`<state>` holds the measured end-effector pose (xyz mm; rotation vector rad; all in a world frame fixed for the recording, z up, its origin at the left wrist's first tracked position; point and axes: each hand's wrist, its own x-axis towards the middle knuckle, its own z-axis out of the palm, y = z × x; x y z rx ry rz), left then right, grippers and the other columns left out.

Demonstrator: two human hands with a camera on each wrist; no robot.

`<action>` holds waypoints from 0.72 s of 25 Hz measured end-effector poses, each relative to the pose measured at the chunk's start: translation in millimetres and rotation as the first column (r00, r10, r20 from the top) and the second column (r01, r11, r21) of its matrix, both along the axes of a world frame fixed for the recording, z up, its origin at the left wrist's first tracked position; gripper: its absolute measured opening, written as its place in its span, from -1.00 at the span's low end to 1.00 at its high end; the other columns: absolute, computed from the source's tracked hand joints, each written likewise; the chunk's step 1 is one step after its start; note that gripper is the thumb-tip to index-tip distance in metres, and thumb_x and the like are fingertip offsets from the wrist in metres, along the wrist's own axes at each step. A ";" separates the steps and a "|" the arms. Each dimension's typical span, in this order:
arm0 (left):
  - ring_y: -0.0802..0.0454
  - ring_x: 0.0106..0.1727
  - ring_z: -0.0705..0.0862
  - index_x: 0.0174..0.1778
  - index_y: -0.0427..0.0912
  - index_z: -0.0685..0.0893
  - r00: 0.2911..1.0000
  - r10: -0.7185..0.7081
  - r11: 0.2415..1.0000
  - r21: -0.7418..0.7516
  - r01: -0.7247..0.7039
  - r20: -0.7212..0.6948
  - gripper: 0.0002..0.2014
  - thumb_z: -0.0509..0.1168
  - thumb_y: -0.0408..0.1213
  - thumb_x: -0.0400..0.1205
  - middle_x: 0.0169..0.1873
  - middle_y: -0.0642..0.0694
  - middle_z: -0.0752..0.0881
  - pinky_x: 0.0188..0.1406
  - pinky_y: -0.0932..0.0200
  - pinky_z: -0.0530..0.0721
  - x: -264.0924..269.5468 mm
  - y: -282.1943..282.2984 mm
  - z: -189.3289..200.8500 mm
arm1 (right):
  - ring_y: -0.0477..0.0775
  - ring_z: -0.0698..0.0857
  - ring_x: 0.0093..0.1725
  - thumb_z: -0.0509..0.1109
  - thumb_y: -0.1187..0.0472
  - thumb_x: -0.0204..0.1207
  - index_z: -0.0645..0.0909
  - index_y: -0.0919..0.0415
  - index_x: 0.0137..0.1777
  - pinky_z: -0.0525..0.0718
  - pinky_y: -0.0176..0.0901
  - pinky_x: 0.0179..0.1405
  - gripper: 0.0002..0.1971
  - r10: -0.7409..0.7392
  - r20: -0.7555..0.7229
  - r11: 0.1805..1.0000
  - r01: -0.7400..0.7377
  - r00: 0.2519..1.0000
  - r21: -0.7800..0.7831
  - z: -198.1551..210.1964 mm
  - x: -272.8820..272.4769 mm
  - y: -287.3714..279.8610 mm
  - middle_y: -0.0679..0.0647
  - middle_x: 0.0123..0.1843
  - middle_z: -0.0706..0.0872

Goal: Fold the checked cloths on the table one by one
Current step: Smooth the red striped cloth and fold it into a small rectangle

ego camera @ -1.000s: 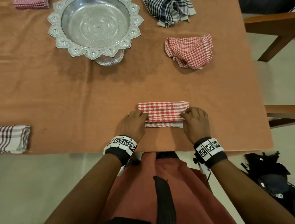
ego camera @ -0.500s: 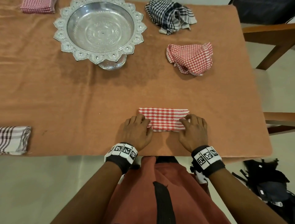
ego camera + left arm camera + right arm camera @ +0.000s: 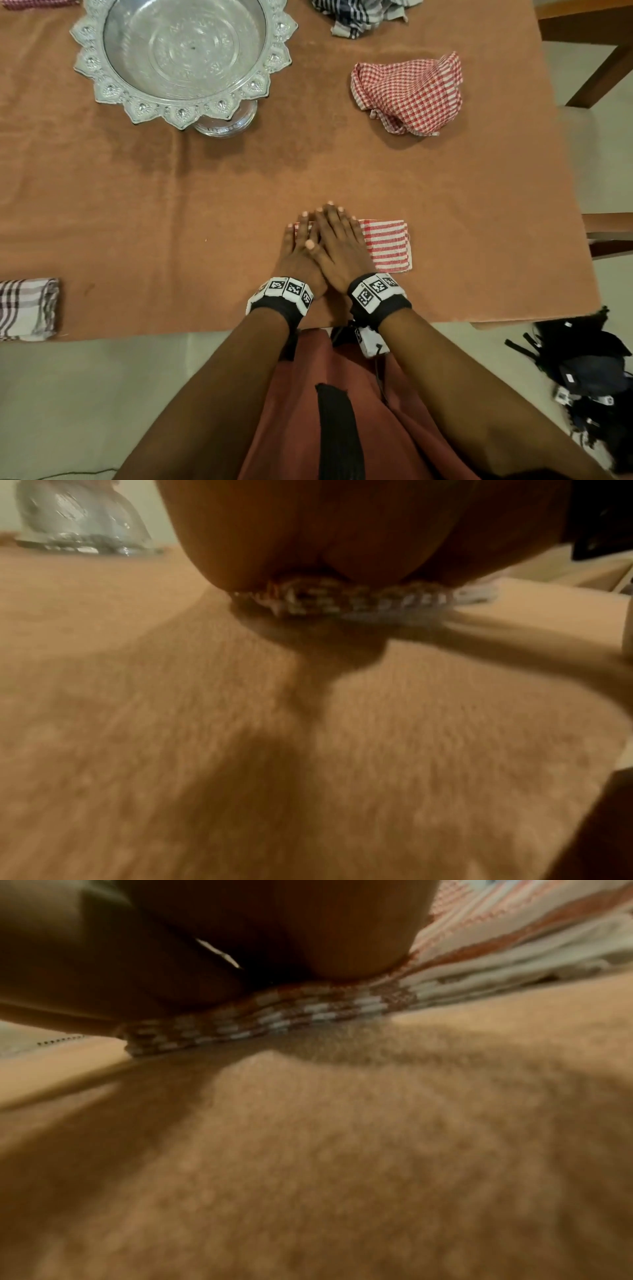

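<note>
A folded red-and-white checked cloth lies near the table's front edge. Both hands lie flat on its left half, fingers straight. My right hand partly overlaps my left hand and both press the cloth down. The left wrist view shows the palm on the cloth's edge. In the right wrist view the stacked layers of the cloth show under the palm. A crumpled red checked cloth lies at the back right. A dark blue checked cloth lies crumpled at the far edge.
A large ornate silver pedestal bowl stands at the back left. A folded brown-striped cloth lies at the left front edge. A folded red cloth shows at the top left. A wooden chair stands to the right.
The hands were at the cloth's two ends; now both have come together flat over its left half. The cloth looks shorter, folded over from the side.
</note>
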<state>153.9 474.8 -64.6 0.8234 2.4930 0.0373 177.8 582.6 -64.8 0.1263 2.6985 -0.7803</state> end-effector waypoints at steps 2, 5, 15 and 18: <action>-0.21 0.60 -0.51 0.54 -0.01 -0.54 1.000 0.005 0.999 -0.039 -0.006 -0.019 -0.16 -0.05 0.18 0.64 0.62 -0.13 -0.45 0.57 -0.28 -0.39 2.6 -2.1 -8.0 | 0.07 -0.32 0.68 -0.39 -0.35 0.50 -0.23 0.04 0.70 -0.35 0.03 0.64 -0.19 0.063 0.013 0.995 -0.063 0.998 0.075 -4.9 1.5 -0.1 0.09 0.72 -0.29; -0.18 0.61 -0.48 0.61 -0.01 -0.47 0.996 0.057 0.998 -0.034 -0.059 -0.065 -0.17 -0.10 0.23 0.62 0.59 -0.09 -0.48 0.55 -0.29 -0.41 3.2 -1.5 -8.9 | 0.06 -0.36 0.67 -0.39 -0.35 0.51 -0.29 -0.01 0.69 -0.38 0.06 0.63 -0.22 0.083 0.029 0.991 -0.086 0.996 0.104 -5.2 2.6 6.5 0.09 0.71 -0.33; -0.16 0.63 -0.46 0.58 0.05 -0.47 0.984 0.145 0.989 0.026 -0.143 -0.100 -0.09 -0.26 0.50 0.50 0.62 -0.09 -0.45 0.56 -0.32 -0.40 -6.4 -10.5 -12.5 | 0.22 -0.24 0.69 -0.27 -0.32 0.62 -0.17 0.05 0.71 -0.47 0.18 0.55 -0.27 -0.208 0.034 0.872 0.169 0.978 0.460 -7.5 38.6 53.5 0.00 0.73 -0.20; -0.18 0.63 -0.44 0.57 0.06 -0.49 0.988 0.133 0.991 0.018 -0.132 -0.075 -0.09 -0.28 0.52 0.49 0.61 -0.09 -0.48 0.54 -0.33 -0.42 -7.2 -8.4 -13.2 | 0.31 -0.20 0.68 -0.23 -0.33 0.62 -0.17 0.03 0.70 -0.25 0.25 0.63 -0.27 -0.244 0.048 0.877 0.199 0.969 0.438 -7.8 39.6 56.6 -0.02 0.73 -0.20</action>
